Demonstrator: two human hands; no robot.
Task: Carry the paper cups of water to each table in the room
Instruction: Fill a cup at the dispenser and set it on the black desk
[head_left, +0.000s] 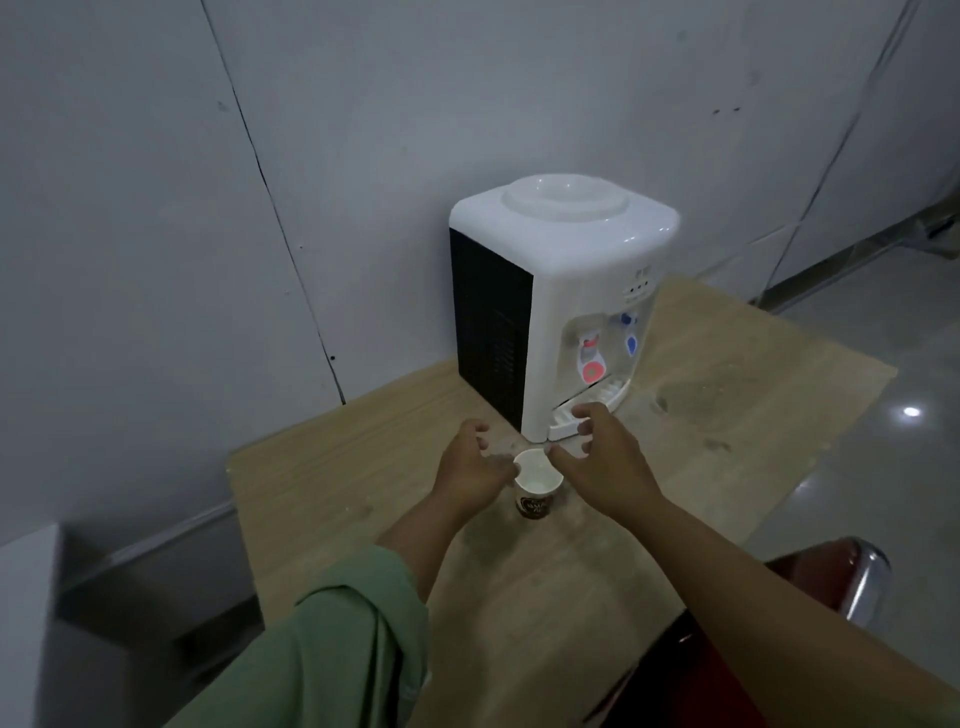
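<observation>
A white paper cup (536, 483) with a dark printed band stands upright on the wooden table (332, 467), just in front of the water dispenser (566, 306). My left hand (470, 470) is at the cup's left rim, thumb touching or nearly touching it, fingers curled and apart. On the cup's right side is my right hand (602, 457), fingers spread, thumb close to the rim. Neither hand has closed around the cup. I cannot tell whether there is water inside.
The dispenser has a red tap (592, 358) and a blue tap (631, 338) over a white drip tray (587, 410). A wet patch (706, 395) marks the table to its right. A dark red chair (810, 597) stands at the lower right. Grey walls sit behind.
</observation>
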